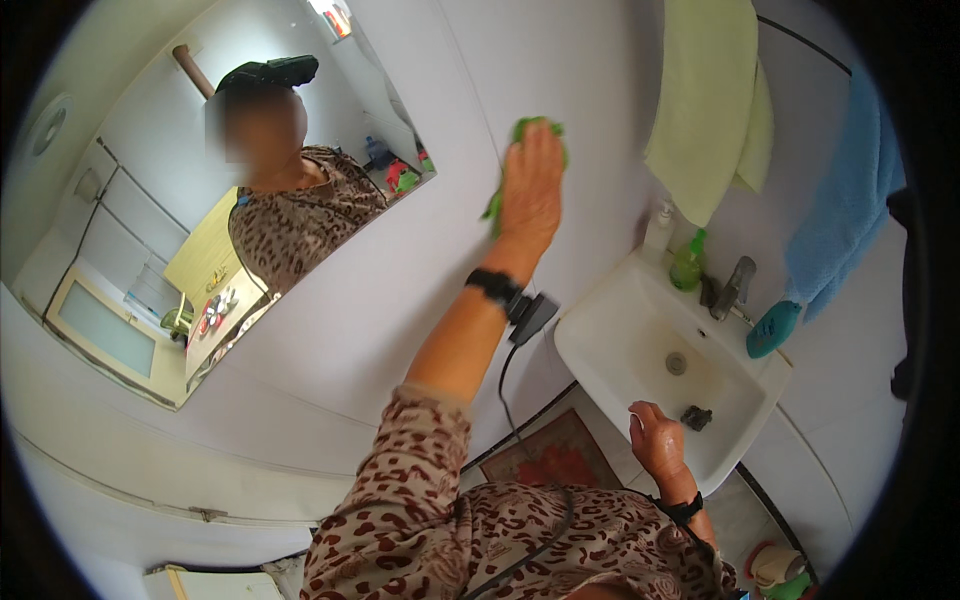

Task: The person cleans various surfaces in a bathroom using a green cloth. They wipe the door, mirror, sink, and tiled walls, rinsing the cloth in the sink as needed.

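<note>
My left hand [534,184] lies flat against a green cloth [538,124], pressing it to the white wall [450,225] right of the mirror. The cloth's edges stick out above the fingertips and beside the wrist. Down at the near rim of the white washbasin [600,330], my right hand [658,442] has its fingers curled in, and nothing shows in it. A dark, crumpled lump [697,418] rests inside the basin close to that hand, below the drain [676,364]. Both wrists wear black bands; a cable runs from the device on the left one.
The mirror [337,97] reflects a person in a cap. Around the tap [733,289] stand a white pump bottle [660,225], a green soap bottle [687,262] and a teal bottle [774,330]. A yellow towel [705,97] and a blue towel [840,195] hang above. A red-patterned mat [551,454] lies below.
</note>
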The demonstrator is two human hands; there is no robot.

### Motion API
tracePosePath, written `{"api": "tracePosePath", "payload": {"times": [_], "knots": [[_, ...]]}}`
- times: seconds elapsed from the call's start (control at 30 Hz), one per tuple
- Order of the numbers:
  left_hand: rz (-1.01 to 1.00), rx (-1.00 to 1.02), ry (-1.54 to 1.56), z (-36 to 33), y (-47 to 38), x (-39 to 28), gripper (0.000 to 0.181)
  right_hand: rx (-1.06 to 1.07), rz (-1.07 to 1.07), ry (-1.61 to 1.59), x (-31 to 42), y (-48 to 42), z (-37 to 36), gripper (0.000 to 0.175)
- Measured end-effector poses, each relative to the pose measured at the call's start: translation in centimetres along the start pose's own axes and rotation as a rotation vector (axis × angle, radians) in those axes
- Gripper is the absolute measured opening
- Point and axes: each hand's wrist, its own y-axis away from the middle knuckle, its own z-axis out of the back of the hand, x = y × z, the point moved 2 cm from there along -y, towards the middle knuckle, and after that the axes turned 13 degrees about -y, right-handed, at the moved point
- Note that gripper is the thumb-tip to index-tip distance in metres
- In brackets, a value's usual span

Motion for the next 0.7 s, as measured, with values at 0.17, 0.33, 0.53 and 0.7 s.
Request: {"api": "tracePosePath", "payload": {"times": [0.17, 0.33, 0.53, 0.7], "knots": [[-0.119, -0.055, -0.067, 0.2, -1.6, -0.7, 0.045, -0.026, 0.010, -0.011, 0.2, 0.6, 0.4, 0.008], [-0.090, 0.060, -0.033, 4.3, 5.4, 5.3, 0.050, 0.008, 0.009, 0.003, 0.0, 1.2, 0.0, 0.008], [0.139, 0.254, -0.431, 12.3, 17.0, 14.5, 0.036, -0.009, 0.033, 0.004, -0.5, 0.3, -0.8, 0.006], [0.527, 0.265, -0.398, 15.8, 24.3, 18.8, 0.041, -0.013, 0.026, -0.022, -0.4, -0.2, -1.3, 0.006]]}}
